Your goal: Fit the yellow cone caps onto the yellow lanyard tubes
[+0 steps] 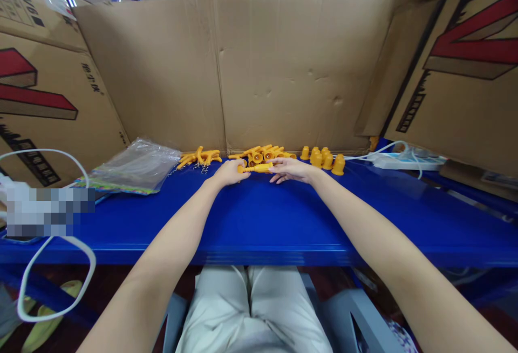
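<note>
A slim orange plastic piece (261, 168) lies across the gap between my hands, just above the blue table (259, 218). My left hand (231, 172) is closed around its left end. At the right end, the thumb and forefinger of my right hand (293, 170) pinch it, while the other fingers stretch out. Directly behind is a pile of orange plastic parts (267, 155), some with round open ends. Left of the pile lie orange curved handles with metal spirals (200, 156). Several orange bell-shaped caps (327, 160) stand upright beyond my right hand.
Clear plastic bags (135, 167) lie at the left. Tall cardboard (299, 67) walls the back, with printed boxes at both sides. A white power strip (407, 160) and its cable lie at the right. Another white cable (92, 264) loops over the front edge at left.
</note>
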Demonstrator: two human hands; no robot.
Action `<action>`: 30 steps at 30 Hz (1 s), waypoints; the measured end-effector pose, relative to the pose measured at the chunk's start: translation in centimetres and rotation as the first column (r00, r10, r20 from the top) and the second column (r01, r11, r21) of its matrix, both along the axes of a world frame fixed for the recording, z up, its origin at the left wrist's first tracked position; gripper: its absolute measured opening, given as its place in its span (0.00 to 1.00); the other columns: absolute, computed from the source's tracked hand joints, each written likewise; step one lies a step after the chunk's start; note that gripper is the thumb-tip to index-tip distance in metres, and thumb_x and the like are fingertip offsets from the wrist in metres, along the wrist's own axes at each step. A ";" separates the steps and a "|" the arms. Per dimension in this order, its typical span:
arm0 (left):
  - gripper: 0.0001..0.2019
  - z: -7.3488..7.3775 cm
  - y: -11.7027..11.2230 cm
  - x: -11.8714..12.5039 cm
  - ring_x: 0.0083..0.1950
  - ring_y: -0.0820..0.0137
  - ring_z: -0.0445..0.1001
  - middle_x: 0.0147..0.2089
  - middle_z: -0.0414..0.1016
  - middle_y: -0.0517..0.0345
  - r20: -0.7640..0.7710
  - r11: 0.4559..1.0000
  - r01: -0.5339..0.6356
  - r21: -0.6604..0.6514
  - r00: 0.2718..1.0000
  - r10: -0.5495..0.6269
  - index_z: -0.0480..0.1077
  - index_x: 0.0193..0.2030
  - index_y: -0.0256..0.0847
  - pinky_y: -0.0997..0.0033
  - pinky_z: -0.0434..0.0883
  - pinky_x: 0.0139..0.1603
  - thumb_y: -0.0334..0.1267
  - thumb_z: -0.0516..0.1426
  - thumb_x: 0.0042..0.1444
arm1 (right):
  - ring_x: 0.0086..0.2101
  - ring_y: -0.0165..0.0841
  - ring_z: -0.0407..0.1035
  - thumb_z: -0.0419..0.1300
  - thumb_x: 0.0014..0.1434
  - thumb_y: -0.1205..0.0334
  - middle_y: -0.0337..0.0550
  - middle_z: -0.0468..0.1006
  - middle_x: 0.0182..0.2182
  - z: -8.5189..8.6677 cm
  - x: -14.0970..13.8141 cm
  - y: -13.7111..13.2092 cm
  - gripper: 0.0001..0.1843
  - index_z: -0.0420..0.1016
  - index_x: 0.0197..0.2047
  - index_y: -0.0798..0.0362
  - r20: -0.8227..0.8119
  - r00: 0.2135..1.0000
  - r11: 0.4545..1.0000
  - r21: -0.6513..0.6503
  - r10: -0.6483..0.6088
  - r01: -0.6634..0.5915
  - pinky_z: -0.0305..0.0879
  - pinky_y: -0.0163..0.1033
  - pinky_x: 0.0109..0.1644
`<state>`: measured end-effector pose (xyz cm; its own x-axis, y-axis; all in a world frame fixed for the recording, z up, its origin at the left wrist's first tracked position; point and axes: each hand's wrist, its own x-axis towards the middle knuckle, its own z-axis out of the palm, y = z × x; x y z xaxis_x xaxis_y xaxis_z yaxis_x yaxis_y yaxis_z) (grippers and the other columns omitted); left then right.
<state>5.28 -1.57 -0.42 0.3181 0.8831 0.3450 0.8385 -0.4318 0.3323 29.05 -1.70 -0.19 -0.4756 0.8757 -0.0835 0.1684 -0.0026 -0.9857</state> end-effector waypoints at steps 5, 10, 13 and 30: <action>0.11 -0.2 0.2 -0.1 0.29 0.70 0.68 0.25 0.70 0.63 0.006 1.000 0.008 0.003 1.000 -0.008 0.67 0.31 0.42 0.72 0.60 0.33 0.46 0.59 0.48 | 0.30 0.27 0.76 0.61 0.62 0.62 0.49 0.80 0.44 -0.1 0.0 0.2 0.09 0.72 0.45 0.55 0.012 1.000 1.000 0.000 0.003 -0.003 0.72 0.29 0.29; 0.11 -0.2 0.3 -0.1 0.30 0.70 0.68 0.27 0.71 0.62 0.022 1.000 0.020 0.011 1.000 -0.021 0.68 0.31 0.41 0.71 0.61 0.34 0.46 0.60 0.46 | 0.28 0.27 0.75 0.60 0.63 0.60 0.48 0.81 0.39 0.1 -0.2 -0.1 0.08 0.72 0.43 0.56 -0.002 1.000 1.000 -0.011 -0.012 0.012 0.71 0.28 0.28; 0.11 -0.2 0.3 -0.1 0.31 0.70 0.68 0.27 0.71 0.62 0.020 1.000 0.018 0.006 1.000 -0.019 0.68 0.31 0.41 0.71 0.61 0.35 0.45 0.60 0.46 | 0.27 0.27 0.75 0.60 0.63 0.60 0.46 0.81 0.36 0.2 -0.3 -0.3 0.07 0.72 0.41 0.56 -0.018 1.000 1.000 -0.015 -0.025 0.025 0.71 0.28 0.27; 0.41 0.3 -1.2 0.3 0.27 0.71 0.73 0.37 0.77 0.52 0.319 0.948 0.120 -0.296 0.948 -0.021 0.45 0.71 0.44 0.72 0.69 0.29 0.41 0.60 0.54 | 0.33 0.29 0.76 0.53 0.60 0.75 0.44 0.79 0.32 0.2 -2.0 -0.8 0.07 0.69 0.36 0.54 -0.389 0.893 0.967 -0.200 -0.227 0.159 0.73 0.37 0.46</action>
